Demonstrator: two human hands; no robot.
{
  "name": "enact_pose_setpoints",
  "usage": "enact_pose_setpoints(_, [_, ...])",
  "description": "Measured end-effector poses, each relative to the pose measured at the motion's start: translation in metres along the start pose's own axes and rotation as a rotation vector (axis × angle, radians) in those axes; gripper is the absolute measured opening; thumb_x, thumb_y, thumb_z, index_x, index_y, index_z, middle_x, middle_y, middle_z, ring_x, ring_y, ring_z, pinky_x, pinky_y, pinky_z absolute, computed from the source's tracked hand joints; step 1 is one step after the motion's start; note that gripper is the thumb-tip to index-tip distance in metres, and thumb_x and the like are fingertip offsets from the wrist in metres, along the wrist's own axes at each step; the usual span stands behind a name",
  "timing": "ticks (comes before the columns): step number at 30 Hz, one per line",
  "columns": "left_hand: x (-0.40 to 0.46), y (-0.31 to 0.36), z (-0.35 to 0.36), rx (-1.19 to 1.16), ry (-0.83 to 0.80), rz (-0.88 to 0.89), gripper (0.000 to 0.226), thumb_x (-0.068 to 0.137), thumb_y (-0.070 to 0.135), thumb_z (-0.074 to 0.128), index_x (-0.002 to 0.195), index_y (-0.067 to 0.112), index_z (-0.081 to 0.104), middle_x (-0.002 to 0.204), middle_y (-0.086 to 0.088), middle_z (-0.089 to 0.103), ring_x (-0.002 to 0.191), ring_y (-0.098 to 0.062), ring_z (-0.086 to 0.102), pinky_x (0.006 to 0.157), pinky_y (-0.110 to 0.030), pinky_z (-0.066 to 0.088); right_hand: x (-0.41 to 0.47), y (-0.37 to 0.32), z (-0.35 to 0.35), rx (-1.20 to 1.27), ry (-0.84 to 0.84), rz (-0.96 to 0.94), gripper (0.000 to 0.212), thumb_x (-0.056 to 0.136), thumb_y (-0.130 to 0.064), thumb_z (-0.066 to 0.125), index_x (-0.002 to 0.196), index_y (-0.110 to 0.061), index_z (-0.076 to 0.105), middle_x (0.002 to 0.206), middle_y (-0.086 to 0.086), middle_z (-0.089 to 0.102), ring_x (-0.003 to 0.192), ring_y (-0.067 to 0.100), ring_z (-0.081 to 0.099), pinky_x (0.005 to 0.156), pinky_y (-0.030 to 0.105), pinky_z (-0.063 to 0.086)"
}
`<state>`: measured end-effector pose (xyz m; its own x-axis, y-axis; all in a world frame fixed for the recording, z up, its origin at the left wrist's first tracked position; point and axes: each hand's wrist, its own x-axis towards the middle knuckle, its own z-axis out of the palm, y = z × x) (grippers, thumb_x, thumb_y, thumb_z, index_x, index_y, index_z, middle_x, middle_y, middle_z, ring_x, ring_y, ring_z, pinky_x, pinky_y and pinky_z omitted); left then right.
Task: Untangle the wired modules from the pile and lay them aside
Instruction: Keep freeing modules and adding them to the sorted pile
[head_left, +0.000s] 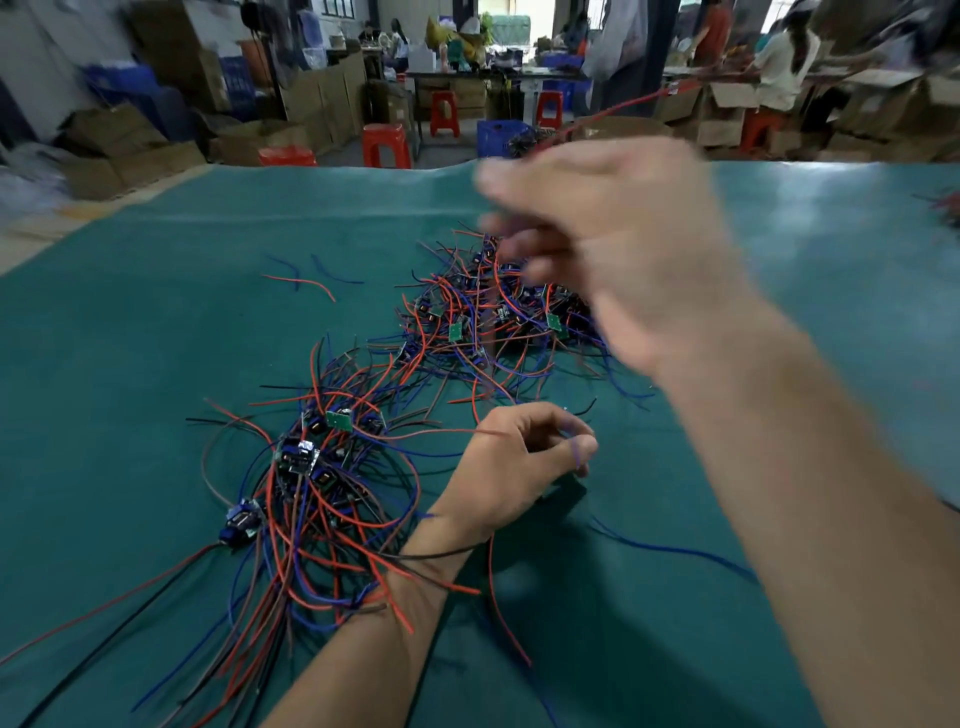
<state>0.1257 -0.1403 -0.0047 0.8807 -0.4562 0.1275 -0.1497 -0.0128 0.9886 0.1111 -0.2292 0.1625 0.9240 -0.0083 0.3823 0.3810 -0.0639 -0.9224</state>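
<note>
Item: small green circuit-board modules trailing red, blue and black wires, heaped mid green bench. Light, limp, snag-prone; we judge the board edge the best hold. Our right hand, raised and blurred, pinches a red wire; our left hand pinches a blue wire.

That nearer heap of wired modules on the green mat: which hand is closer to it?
Left. The left hand sits beside the nearer heap, its forearm lying across the heap's wires. The right hand, blurred, is raised above the farther pile.
</note>
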Motion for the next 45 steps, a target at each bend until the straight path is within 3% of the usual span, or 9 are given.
enact_pose_setpoints(5, [0.000, 0.001, -0.001, 0.034, 0.027, -0.024, 0.015, 0.091, 0.002, 0.068, 0.082, 0.014, 0.070, 0.061, 0.007, 0.067, 0.051, -0.002, 0.054, 0.048, -0.017, 0.041, 0.025, 0.035, 0.057, -0.604, -0.408, 0.176, 0.051, 0.092, -0.053, 0.067, 0.080, -0.004, 0.076, 0.078, 0.011, 0.077, 0.068, 0.024, 0.076, 0.058, 0.032, 0.059])
enact_pose_setpoints(8, [0.001, 0.002, -0.002, 0.043, 0.025, -0.030, 0.005, 0.093, 0.004, 0.066, 0.094, 0.006, 0.071, 0.070, -0.001, 0.070, 0.066, -0.016, 0.057, 0.052, -0.023, 0.041, 0.045, 0.072, 0.024, -1.084, -0.203, 0.140, 0.029, 0.091, -0.046, 0.065, 0.096, -0.019, 0.076, 0.104, 0.012, 0.074, 0.096, 0.033, 0.070, 0.089, 0.039, 0.058])
enact_pose_setpoints(11, [0.001, 0.003, -0.002, 0.023, 0.023, -0.045, 0.007, 0.093, 0.003, 0.064, 0.098, 0.003, 0.070, 0.073, -0.005, 0.071, 0.065, -0.022, 0.052, 0.049, -0.024, 0.039, 0.052, 0.112, -0.019, -1.244, -0.026, 0.237, 0.025, 0.093, -0.032, 0.064, 0.115, -0.022, 0.068, 0.122, 0.011, 0.066, 0.110, 0.035, 0.064, 0.093, 0.041, 0.054])
enact_pose_setpoints(17, [0.001, 0.003, -0.001, 0.025, 0.027, -0.045, 0.011, 0.094, -0.002, 0.061, 0.101, -0.004, 0.068, 0.073, -0.013, 0.069, 0.053, 0.002, 0.056, 0.054, -0.010, 0.040, 0.051, 0.145, -0.051, -0.807, 0.113, 0.302, 0.014, 0.080, -0.024, 0.083, 0.079, -0.029, 0.070, 0.077, -0.005, 0.072, 0.077, 0.014, 0.070, 0.062, 0.022, 0.049])
enact_pose_setpoints(19, [0.001, 0.003, 0.000, 0.030, 0.035, -0.052, 0.011, 0.094, -0.002, 0.061, 0.101, -0.004, 0.069, 0.072, -0.012, 0.069, 0.052, 0.002, 0.055, 0.054, -0.011, 0.040, 0.050, 0.143, -0.058, -0.676, 0.195, 0.308, 0.021, 0.072, -0.013, 0.088, 0.070, -0.027, 0.072, 0.068, -0.006, 0.072, 0.069, 0.014, 0.071, 0.064, 0.026, 0.055])
enact_pose_setpoints(29, [0.001, 0.003, 0.000, -0.012, 0.036, -0.109, 0.013, 0.095, -0.002, 0.058, 0.093, 0.007, 0.068, 0.068, -0.007, 0.070, 0.057, -0.016, 0.063, 0.048, -0.014, 0.040, -0.006, 0.112, -0.115, 0.075, 0.631, 0.280, 0.024, 0.077, 0.008, 0.073, 0.080, -0.015, 0.064, 0.072, 0.006, 0.069, 0.056, 0.017, 0.062, 0.054, 0.027, 0.050])
enact_pose_setpoints(35, [0.002, 0.001, 0.001, -0.017, 0.072, -0.086, 0.014, 0.101, 0.003, 0.051, 0.107, 0.002, 0.064, 0.074, -0.004, 0.073, 0.057, -0.007, 0.061, 0.049, -0.016, 0.041, -0.058, 0.101, -0.114, 0.735, 0.276, 0.370, 0.027, 0.074, 0.001, 0.061, 0.094, -0.016, 0.070, 0.092, 0.003, 0.073, 0.078, 0.018, 0.070, 0.069, 0.024, 0.057])
enact_pose_setpoints(40, [0.003, 0.004, 0.003, -0.076, 0.123, -0.075, 0.030, 0.107, 0.022, 0.042, 0.106, 0.001, 0.064, 0.076, -0.007, 0.073, 0.056, -0.008, 0.056, 0.046, -0.017, 0.042, -0.063, 0.116, -0.087, 0.649, 0.077, 0.399, 0.043, 0.069, 0.009, 0.059, 0.107, -0.008, 0.067, 0.094, 0.010, 0.075, 0.086, 0.024, 0.073, 0.074, 0.029, 0.060])
enact_pose_setpoints(45, [0.001, 0.009, 0.002, -0.091, 0.084, -0.073, 0.046, 0.094, 0.046, 0.050, 0.092, 0.004, 0.067, 0.072, -0.010, 0.073, 0.058, -0.013, 0.057, 0.047, -0.019, 0.040, -0.064, 0.127, -0.065, 0.424, 0.093, 0.380, 0.035, 0.075, 0.018, 0.063, 0.092, -0.008, 0.078, 0.094, 0.013, 0.075, 0.085, 0.019, 0.072, 0.080, 0.031, 0.062])
